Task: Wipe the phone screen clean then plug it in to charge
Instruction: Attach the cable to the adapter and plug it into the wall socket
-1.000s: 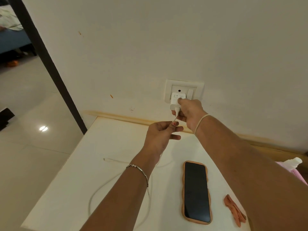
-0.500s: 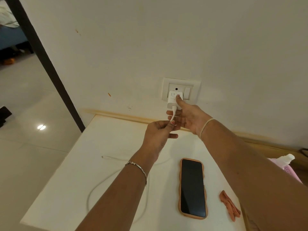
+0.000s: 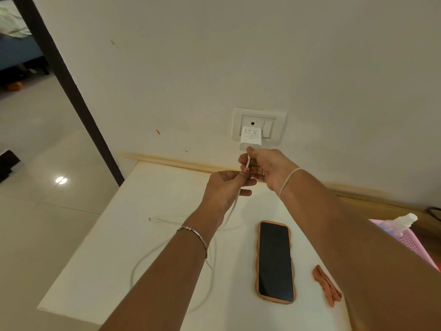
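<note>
Nearest the camera, the black-screened smartphone in a wavy-edged orange case [image 3: 275,262] lies face up on the white tabletop [image 3: 167,187], untouched by either hand. Its glass looks dark and free of obvious smears, so the wiping step appears to be done, though fine marks would be too small to tell. Just beside it to the right lies a small crumpled orange cloth [image 3: 326,285], apart from the phone, which fits that reading.

To the left, the thin white charging cable [image 3: 139,263] loops loosely over the tabletop, and its free end [image 3: 152,219] rests well apart from the phone. Nothing is plugged into the phone, so that part is still to do.

Farther on, the left hand [image 3: 225,189] is closed in a pinch on the upper run of the cable. Just beyond it, the right hand [image 3: 267,167] has its fingers curled at the point where the cable meets the white square charger adapter [image 3: 250,138]; whether it actually grips the connector cannot be told.

The adapter sits in the white wall socket plate [image 3: 259,112], beside its rocker switch [image 3: 267,129]. The wall end thus looks seated or nearly so. What likely remains is confirming the switch, then carrying the free end to the phone's port.
</note>
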`<state>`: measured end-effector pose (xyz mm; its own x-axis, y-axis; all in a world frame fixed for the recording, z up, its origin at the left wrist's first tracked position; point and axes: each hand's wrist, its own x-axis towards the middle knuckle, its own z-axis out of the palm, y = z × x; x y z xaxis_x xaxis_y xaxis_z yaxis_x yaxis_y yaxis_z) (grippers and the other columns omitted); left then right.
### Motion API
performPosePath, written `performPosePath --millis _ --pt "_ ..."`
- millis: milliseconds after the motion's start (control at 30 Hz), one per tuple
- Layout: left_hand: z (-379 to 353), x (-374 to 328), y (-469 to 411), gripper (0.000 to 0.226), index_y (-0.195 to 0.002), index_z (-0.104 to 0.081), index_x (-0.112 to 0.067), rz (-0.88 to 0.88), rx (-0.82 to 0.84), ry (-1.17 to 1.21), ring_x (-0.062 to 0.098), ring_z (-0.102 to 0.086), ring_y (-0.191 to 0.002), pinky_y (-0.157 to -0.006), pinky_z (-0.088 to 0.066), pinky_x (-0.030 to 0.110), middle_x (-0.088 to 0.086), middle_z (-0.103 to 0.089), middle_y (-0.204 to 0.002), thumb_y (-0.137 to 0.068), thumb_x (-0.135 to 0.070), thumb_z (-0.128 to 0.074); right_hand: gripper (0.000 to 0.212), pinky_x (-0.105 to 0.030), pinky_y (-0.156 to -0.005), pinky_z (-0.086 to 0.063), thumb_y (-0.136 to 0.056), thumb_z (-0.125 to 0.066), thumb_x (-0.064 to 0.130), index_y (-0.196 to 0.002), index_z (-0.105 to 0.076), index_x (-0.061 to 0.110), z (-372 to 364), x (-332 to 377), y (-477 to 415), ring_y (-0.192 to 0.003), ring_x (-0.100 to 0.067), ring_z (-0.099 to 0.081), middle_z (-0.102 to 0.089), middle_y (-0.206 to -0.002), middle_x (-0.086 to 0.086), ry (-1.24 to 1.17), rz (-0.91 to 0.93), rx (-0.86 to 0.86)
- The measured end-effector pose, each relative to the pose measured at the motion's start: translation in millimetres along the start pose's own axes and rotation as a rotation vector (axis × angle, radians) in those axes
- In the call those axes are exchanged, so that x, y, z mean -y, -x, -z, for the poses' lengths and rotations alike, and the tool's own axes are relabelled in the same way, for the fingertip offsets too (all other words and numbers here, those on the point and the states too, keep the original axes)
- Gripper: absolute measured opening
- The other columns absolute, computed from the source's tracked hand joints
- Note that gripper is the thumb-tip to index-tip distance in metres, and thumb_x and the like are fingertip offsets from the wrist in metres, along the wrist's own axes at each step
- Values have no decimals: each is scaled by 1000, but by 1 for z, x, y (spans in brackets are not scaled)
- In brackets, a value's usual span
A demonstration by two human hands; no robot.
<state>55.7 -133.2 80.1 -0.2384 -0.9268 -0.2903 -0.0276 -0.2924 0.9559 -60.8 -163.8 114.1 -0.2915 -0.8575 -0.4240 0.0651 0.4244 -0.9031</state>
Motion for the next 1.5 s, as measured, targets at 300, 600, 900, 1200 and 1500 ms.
performPosePath --millis 300,600,900,1200,1500 --pt "4 -5 6 32 -100 -71 -17 -8 -15 -50 6 -72 -72 -57 -38 10 -7 -76 -87 -86 -45 -62 19 -27 -67 -49 -97 -51 18 -80 -58 11 -3 2 -1 -57 -14 -57 -65 -71 -2 -2 -30 -49" --pt "28 6 34 16 -93 -68 -20 38 -106 0 10 -70 -83 -74 -46 23 -5 -75 -93 -86 -35 -67 31 -28 -71 -43 -96 -49 38 -88 -66 14 -5 -12 23 -73 -11 -66 -72 -83 2 36 -35 -16" --pt "83 68 92 13 -94 -69 -20 157 -339 24 14 -68 -84 -96 -47 37 -3 -75 -95 -87 -30 -66 23 -30 -75 -52 -96 -51 29 -85 -62 11 -18 -98 65 -77 -17 -61 -67 -88 -6 -95 -93 -172" --pt "91 132 115 26 -113 -66 -18 261 -303 -26 15 -60 -102 -95 -48 30 -1 -67 -112 -87 -23 -66 31 -23 -76 -45 -87 -64 24 -117 -62 16 -47 -190 87 -91 -15 -61 -66 -109 1 449 2 -162" --pt "95 155 108 27 -115 -65 -22 259 -310 -39 10 -59 -104 -88 -44 22 -7 -65 -112 -89 -24 -64 22 -25 -83 -47 -88 -64 22 -108 -68 12 -60 -194 74 -93 -19 -63 -69 -104 -3 700 166 -180"
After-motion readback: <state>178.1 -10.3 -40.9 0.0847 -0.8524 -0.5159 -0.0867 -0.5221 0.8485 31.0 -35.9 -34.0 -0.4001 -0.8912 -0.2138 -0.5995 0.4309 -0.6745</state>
